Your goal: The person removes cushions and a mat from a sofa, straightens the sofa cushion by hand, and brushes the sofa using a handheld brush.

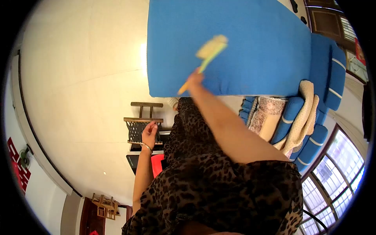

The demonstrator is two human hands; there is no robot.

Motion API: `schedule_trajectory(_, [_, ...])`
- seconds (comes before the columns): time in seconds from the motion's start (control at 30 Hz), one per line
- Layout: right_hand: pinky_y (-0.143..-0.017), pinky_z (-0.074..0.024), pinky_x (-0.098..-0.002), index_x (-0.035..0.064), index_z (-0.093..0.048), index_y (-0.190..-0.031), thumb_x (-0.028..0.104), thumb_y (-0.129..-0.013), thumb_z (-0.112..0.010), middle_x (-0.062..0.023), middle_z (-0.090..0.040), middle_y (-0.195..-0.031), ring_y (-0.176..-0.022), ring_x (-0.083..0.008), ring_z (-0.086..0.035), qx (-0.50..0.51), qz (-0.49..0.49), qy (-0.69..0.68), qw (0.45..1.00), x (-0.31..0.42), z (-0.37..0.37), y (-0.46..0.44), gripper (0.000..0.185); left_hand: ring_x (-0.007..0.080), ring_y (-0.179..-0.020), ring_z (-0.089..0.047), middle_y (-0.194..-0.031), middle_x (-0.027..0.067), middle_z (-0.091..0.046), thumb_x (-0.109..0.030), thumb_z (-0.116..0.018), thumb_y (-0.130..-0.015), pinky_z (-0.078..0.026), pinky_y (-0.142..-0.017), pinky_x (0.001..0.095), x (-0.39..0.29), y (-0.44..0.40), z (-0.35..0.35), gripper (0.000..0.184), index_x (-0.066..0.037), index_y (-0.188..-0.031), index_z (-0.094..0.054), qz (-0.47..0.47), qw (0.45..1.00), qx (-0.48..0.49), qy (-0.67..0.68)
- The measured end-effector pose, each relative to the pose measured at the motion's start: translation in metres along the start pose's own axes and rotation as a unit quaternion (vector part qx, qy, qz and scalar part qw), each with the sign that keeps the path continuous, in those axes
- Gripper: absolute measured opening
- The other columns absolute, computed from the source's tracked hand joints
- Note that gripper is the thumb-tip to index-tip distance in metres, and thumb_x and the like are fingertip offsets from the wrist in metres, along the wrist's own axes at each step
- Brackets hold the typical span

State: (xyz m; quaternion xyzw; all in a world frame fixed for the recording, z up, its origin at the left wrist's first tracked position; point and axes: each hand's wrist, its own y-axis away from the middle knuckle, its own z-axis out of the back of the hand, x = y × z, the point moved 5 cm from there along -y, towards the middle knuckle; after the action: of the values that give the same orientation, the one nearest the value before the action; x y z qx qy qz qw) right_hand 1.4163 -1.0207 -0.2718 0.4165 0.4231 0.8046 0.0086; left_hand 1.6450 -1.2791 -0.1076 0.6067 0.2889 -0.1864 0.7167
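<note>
My right hand is wrapped around the handle of a long-handled brush, over a wide blue-covered surface. The brush has a yellow-green handle and pale bristles, and it is blurred by motion. Whether the bristles touch the blue cover I cannot tell. Down at my left side, my left hand is empty, its fingers loosely bent and apart. A bracelet circles that wrist. Behind the left hand, as seen from above, stands a dark folding stool with wooden bars.
Blue cushions, a patterned folded cloth and a cream cover are heaped at the right. A red object sits by my left side. Pale floor spreads to the left; a barred window is at lower right.
</note>
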Motion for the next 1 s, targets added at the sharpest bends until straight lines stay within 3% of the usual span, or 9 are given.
schedule_trajectory(0.07, [-0.072, -0.0486, -0.0471, -0.0031, -0.059, -0.101, 0.032, -0.096, -0.052, -0.0227, -0.064, -0.086, -0.078, -0.0381, -0.062, 0.069, 0.183, 0.244, 0.950, -0.017, -0.023, 0.095, 0.036, 0.0121, -0.091, -0.059, -0.100, 0.0044, -0.065, -0.020, -0.062, -0.093, -0.046, -0.086, 0.0263, -0.017, -0.006, 0.007, 0.035, -0.001, -0.121, -0.059, 0.005, 1.000, 0.007, -0.021])
schedule_trajectory(0.13, [-0.069, -0.0490, -0.0454, 0.0003, -0.060, -0.099, 0.037, -0.094, -0.053, -0.0194, -0.064, -0.084, -0.076, -0.0352, -0.063, 0.196, 0.164, 0.392, 0.884, -0.038, -0.029, 0.137, 0.038, 0.0127, -0.092, -0.059, -0.101, 0.0051, -0.065, -0.020, -0.062, -0.093, -0.046, -0.087, 0.0266, -0.029, -0.020, 0.015, 0.035, -0.001, -0.122, -0.059, 0.014, 0.999, 0.016, -0.035])
schedule_trajectory(0.23, [-0.065, -0.0484, -0.0420, 0.0035, -0.060, -0.100, 0.041, -0.093, -0.054, -0.0150, -0.063, -0.081, -0.071, -0.0286, -0.062, 0.523, 0.136, 0.598, 0.592, 0.010, -0.041, 0.168, 0.039, 0.0179, -0.104, -0.060, -0.112, 0.0099, -0.064, -0.025, -0.060, -0.094, -0.046, -0.092, 0.0299, -0.062, -0.039, 0.027, 0.044, 0.002, -0.127, -0.053, 0.009, 0.998, 0.007, -0.055])
schedule_trajectory(0.33, [-0.060, -0.0468, -0.0362, 0.0068, -0.060, -0.102, 0.040, -0.092, -0.058, -0.0074, -0.060, -0.076, -0.066, -0.0192, -0.057, 0.550, 0.187, 0.524, 0.623, 0.047, -0.038, 0.129, 0.035, 0.0176, -0.102, -0.061, -0.111, 0.0101, -0.065, -0.026, -0.060, -0.094, -0.046, -0.092, 0.0298, -0.090, -0.053, 0.031, 0.044, 0.002, -0.128, -0.053, -0.006, 0.999, -0.001, -0.036])
schedule_trajectory(0.43, [-0.054, -0.0427, -0.0282, 0.0088, -0.060, -0.103, 0.027, -0.093, -0.059, 0.0011, -0.051, -0.072, -0.062, -0.0106, -0.048, 0.499, 0.066, 0.184, 0.844, 0.135, -0.024, 0.067, 0.021, 0.0162, -0.101, -0.061, -0.109, 0.0093, -0.065, -0.027, -0.061, -0.094, -0.046, -0.091, 0.0292, -0.101, -0.065, 0.031, 0.044, 0.001, -0.127, -0.054, -0.020, 1.000, -0.002, -0.005])
schedule_trajectory(0.57, [-0.046, -0.0349, -0.0276, 0.0093, -0.054, -0.094, 0.040, -0.100, -0.041, 0.0024, -0.042, -0.061, -0.051, -0.0102, -0.039, 0.153, 0.077, 0.106, 0.979, 0.204, 0.050, -0.063, 0.034, 0.0136, -0.097, -0.060, -0.105, 0.0071, -0.065, -0.027, -0.061, -0.094, -0.046, -0.089, 0.0277, -0.104, -0.079, 0.034, 0.041, -0.001, -0.125, -0.056, -0.018, 0.997, 0.037, -0.066])
schedule_trajectory(0.8, [-0.040, -0.0347, -0.0321, 0.0121, -0.041, -0.076, 0.047, -0.099, -0.039, -0.0016, -0.038, -0.056, -0.044, -0.0171, -0.037, -0.018, -0.064, -0.296, 0.953, 0.155, 0.027, -0.132, 0.042, 0.0138, -0.095, -0.060, -0.103, 0.0073, -0.065, -0.024, -0.062, -0.093, -0.048, -0.087, 0.0264, -0.134, -0.123, 0.050, 0.038, -0.001, -0.124, -0.057, 0.006, 0.994, 0.083, -0.072])
schedule_trajectory(0.9, [-0.038, -0.0374, -0.0347, 0.0122, -0.046, -0.073, 0.040, -0.098, -0.045, -0.0018, -0.041, -0.054, -0.043, -0.0177, -0.042, 0.053, -0.080, -0.200, 0.975, 0.097, -0.085, -0.035, 0.037, 0.0145, -0.096, -0.060, -0.105, 0.0082, -0.065, -0.025, -0.062, -0.093, -0.048, -0.087, 0.0270, -0.147, -0.157, 0.063, 0.039, -0.001, -0.123, -0.057, -0.004, 0.988, 0.121, -0.096])
schedule_trajectory(1.0, [-0.050, -0.0427, -0.0452, 0.0015, -0.055, -0.089, 0.041, -0.098, -0.045, -0.0140, -0.055, -0.063, -0.054, -0.0337, -0.054, 0.066, 0.083, 0.191, 0.976, 0.037, -0.150, 0.073, 0.042, 0.0149, -0.096, -0.060, -0.106, 0.0091, -0.065, -0.024, -0.062, -0.093, -0.048, -0.087, 0.0276, -0.151, -0.198, 0.088, 0.038, -0.002, -0.123, -0.057, -0.015, 0.982, 0.160, -0.098])
